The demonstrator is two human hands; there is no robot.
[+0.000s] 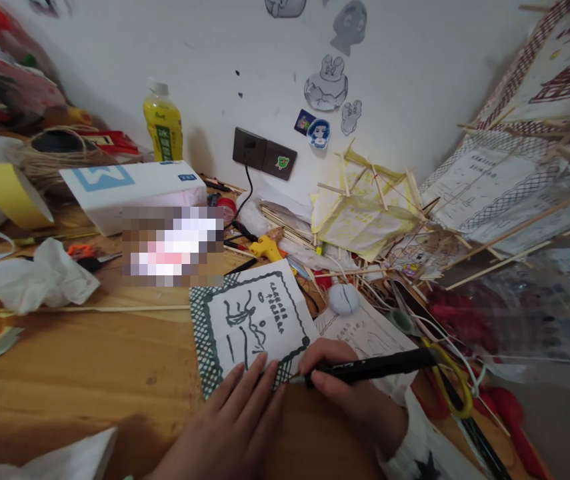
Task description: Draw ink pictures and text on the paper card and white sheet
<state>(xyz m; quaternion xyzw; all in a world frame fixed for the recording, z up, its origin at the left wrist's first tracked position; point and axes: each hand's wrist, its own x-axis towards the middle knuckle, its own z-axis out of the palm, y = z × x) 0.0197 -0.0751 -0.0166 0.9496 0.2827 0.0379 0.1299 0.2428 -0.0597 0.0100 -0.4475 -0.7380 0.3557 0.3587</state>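
A white paper sheet (285,293) with a dark ink drawing, written characters and a crosshatched border lies on the wooden table. Across its lower edge my left hand (245,407) rests flat, fingers stretched out. My right hand (345,387) grips a black marker (379,365), whose tip meets the paper's lower right border by my left fingertips. Under my right hand and beyond it lies another sheet (349,327) with a fainter drawing, partly covered. A pair of scissors with yellow handles (465,400) lies just right of the marker's back end.
Behind the paper are a tissue box (139,190), a yellow-labelled bottle (163,127) and a blurred-out bright object (177,247). A yellow paper-and-stick frame (365,207) leans near the wall. Larger paper lanterns (485,180) and thin sticks crowd the right. Crumpled tissue (45,277) lies left.
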